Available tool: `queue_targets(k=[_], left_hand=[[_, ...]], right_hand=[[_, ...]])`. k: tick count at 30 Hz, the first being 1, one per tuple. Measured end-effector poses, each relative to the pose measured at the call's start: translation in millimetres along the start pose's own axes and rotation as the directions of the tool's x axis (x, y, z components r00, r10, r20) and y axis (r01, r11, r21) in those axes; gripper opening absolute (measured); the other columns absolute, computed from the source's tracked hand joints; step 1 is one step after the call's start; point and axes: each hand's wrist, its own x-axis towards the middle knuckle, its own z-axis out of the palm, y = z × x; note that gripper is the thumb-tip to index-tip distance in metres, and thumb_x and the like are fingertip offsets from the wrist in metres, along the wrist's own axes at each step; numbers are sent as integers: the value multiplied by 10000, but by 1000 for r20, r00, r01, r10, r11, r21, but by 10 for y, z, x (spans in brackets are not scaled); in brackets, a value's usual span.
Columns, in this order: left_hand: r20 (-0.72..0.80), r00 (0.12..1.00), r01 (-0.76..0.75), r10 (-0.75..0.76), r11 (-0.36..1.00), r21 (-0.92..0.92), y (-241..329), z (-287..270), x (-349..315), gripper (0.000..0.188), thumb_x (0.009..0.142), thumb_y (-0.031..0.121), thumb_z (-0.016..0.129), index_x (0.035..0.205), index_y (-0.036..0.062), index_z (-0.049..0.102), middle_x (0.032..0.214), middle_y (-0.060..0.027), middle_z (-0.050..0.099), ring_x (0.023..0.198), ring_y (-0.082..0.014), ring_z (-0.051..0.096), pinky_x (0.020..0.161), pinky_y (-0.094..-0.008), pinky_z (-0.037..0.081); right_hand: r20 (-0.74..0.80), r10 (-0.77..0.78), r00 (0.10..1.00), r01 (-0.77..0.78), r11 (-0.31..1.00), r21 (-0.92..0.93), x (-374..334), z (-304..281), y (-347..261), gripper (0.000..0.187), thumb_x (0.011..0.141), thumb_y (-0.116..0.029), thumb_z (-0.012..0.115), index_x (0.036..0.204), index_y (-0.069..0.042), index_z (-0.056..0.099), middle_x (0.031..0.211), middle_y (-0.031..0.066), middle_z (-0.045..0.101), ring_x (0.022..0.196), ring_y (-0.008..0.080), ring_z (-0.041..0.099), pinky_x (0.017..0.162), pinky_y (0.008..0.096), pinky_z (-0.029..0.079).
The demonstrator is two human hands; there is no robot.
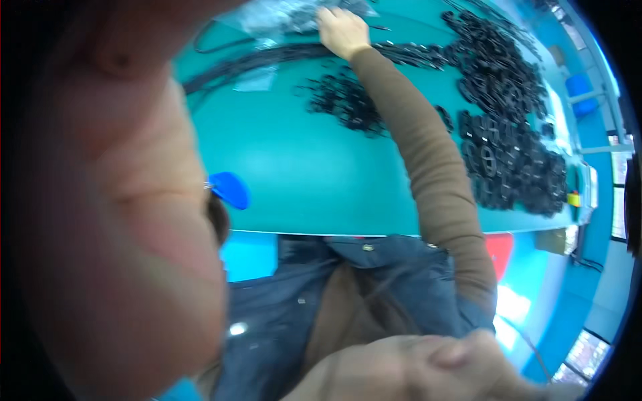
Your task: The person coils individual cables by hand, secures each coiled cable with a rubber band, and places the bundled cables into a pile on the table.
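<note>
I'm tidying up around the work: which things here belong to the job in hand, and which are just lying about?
Probably part of the job, judging by reach and likeness:
black cord bundle and clear plastic by the right hand
small black pile
larger black heaps on the right

Apparently just lying about:
red object by the green table's near edge
blue object beyond it

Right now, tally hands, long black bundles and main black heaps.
Hands: 2 (left hand, blurred; right hand)
Long black bundle: 1
Main black heaps: 3 (middle heap; upper right heap and lower right heap, adjoining)
Total: 6
</note>
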Motion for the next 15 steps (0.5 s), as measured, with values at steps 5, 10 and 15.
queue_targets(k=[5, 10, 15], left_hand=[[-307, 943, 139, -128, 990, 15, -115, 467, -180, 116, 899, 115, 528, 941, 33, 597, 940, -152, 649, 812, -324, 614, 722, -378, 491], [-351, 924, 172, -150, 984, 33, -598, 362, 109, 128, 909, 131, 512, 912, 35, 597, 909, -155, 654, 797, -341, 610, 702, -394, 483], [604, 792, -609, 86, 169, 775, -1760, -879, -104, 524, 816, 78, 641, 1319, 59, 494, 1216, -158, 585, 988, -322, 613, 918, -377, 475]], right_hand=[[317, -108, 942, -34, 911, 411, 50, -696, -475, 163, 850, -226, 548, 872, -72, 596, 801, 148, 667, 652, 325, 629, 582, 384, 490], [146, -140, 979, 46, 859, 510, 190, -1013, 58, 197, 807, -268, 572, 744, -82, 589, 702, 142, 650, 627, 364, 611, 564, 437, 472], [215, -279, 936, 167, 889, 427, -51, -2185, -287, 117, 809, -269, 618, 816, -155, 642, 774, 64, 643, 696, 272, 652, 602, 393, 521]])
